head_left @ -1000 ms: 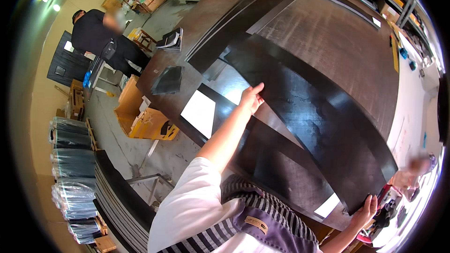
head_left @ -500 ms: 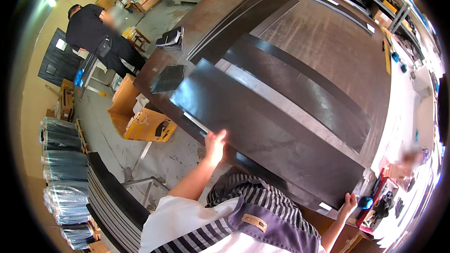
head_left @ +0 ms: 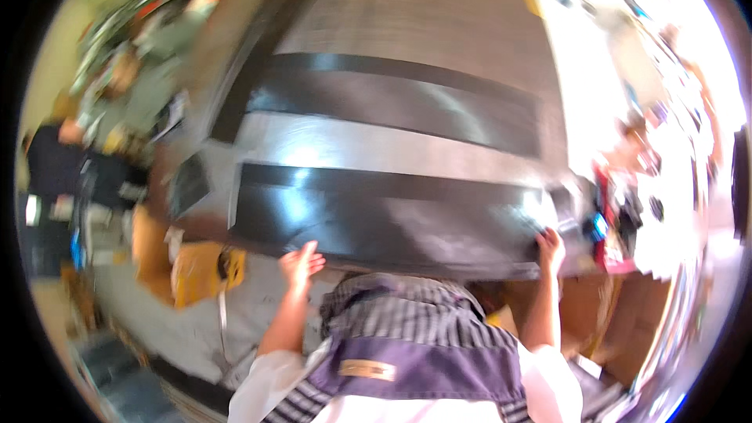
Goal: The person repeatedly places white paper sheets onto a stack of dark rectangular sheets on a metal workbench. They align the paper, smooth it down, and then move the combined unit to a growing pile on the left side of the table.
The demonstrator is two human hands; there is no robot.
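A long dark glossy panel [head_left: 376, 215] lies along the near edge of the table, with light reflecting off its surface. At its near edge, left of centre, is my left hand [head_left: 300, 268], fingers apart and fingertips at the edge. My right hand [head_left: 551, 251] is at the panel's right end, its fingers curled on the corner; motion blur softens the grip. Behind this panel, a second dark panel [head_left: 392, 102] lies roughly parallel, with a lighter strip of table between them.
The large brown table [head_left: 439, 12] carries another dark panel [head_left: 258, 55] at the left and a small dark piece [head_left: 190, 184]. A torn cardboard box [head_left: 207, 274] stands on the floor at left. A person in dark clothes [head_left: 59, 160] is farther left. A blue round object [head_left: 599, 225] sits at right.
My view has swung right and the picture is blurred. The near panel now lies squarely across in front of me. My left hand has loosened from its edge, fingers spreading; my right hand stays at the corner.
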